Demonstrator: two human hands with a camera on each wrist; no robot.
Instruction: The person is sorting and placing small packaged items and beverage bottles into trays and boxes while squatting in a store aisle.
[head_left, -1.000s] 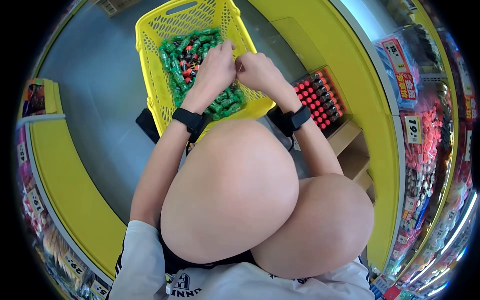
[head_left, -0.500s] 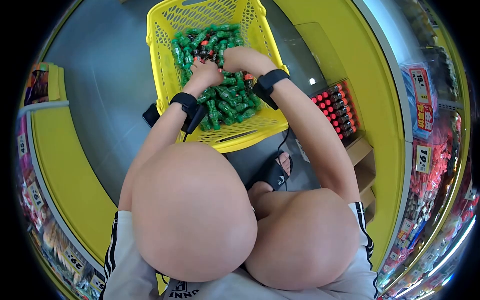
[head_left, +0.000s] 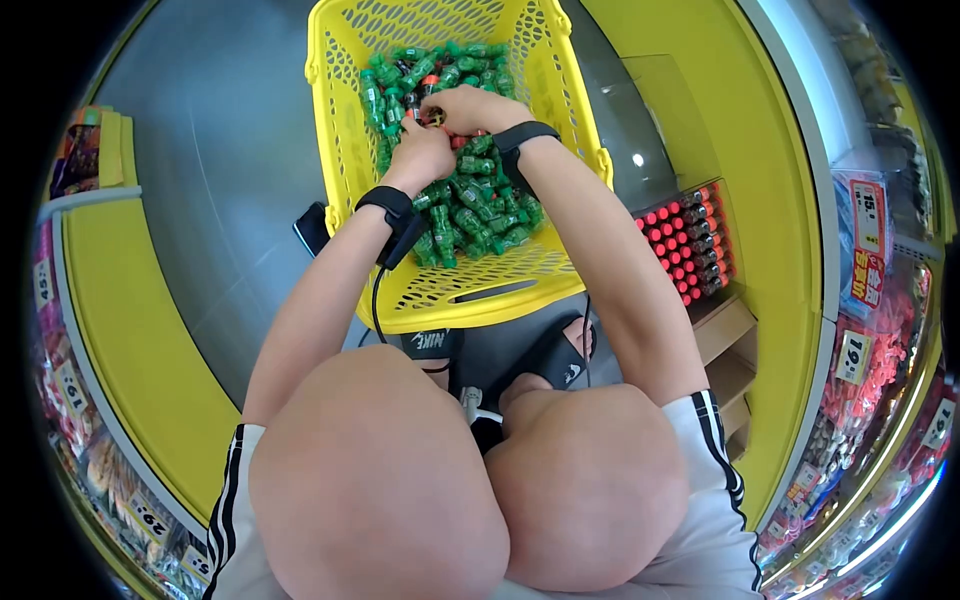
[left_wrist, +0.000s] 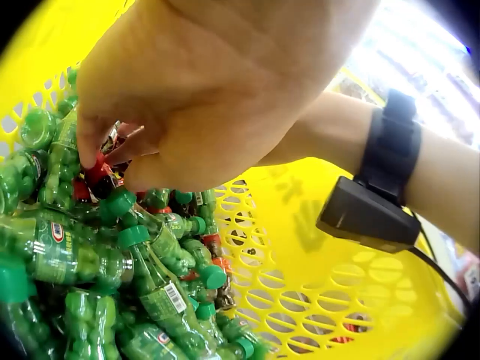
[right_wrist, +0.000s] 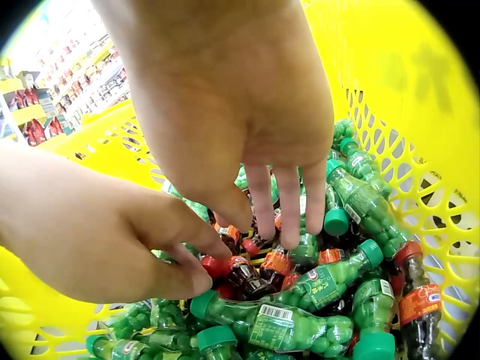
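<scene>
A yellow basket (head_left: 330, 120) holds many small green bottles (head_left: 470, 205) and some dark bottles with red or orange caps. My left hand (head_left: 422, 158) reaches down into the middle of the pile. In the right wrist view its thumb and forefinger pinch the red cap (right_wrist: 216, 268) of a dark bottle (right_wrist: 247, 279). My right hand (head_left: 478, 110) is just beyond, its fingers (right_wrist: 285, 199) pointing straight down over the bottles. A dark, orange-labelled bottle (right_wrist: 420, 307) leans against the basket wall. Much of the pile beneath the hands is hidden.
A box of red- and orange-capped dark bottles (head_left: 690, 240) stands right of the basket beside a yellow shelf base (head_left: 780, 400). Cardboard boxes (head_left: 725, 340) sit nearer. Packed shelves line both sides. A phone-like black object (head_left: 312, 230) lies left of the basket.
One second ago both hands were close together above the basket's right side. They have since moved down among the bottles, and the basket sits lower and further right in view.
</scene>
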